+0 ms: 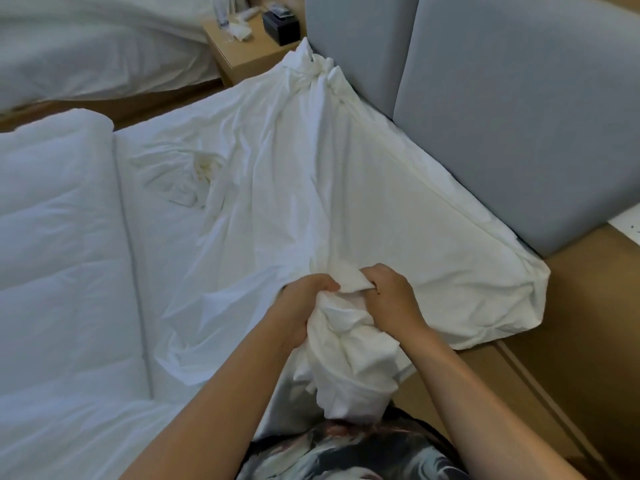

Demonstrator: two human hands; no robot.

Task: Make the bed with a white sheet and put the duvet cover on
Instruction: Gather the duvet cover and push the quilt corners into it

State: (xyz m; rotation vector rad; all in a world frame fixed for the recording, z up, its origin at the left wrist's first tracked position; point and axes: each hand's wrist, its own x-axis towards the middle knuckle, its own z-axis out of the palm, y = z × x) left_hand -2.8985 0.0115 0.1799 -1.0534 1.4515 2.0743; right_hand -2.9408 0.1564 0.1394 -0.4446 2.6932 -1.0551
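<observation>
Step in hand: laying sheet; duvet cover not begun. White sheet (pixel 311 188) lies crumpled across bed, far corner gathered at 12 o'clock by headboard (pixel 519 116), near edge bunched at 6 o'clock. Left hand (pixel 304 296) and right hand (pixel 391 292) both clench that bunch, fingers curled into cloth. Duvet (pixel 59 237) piled at 9 o'clock. Next, likely: find corner in bunch, pull taut, tuck under.

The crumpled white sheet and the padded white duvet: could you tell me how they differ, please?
The crumpled white sheet is thin and wrinkled; the padded white duvet is thick and smooth. The left hand and right hand hold the sheet; the duvet lies untouched. Both are white.
</observation>
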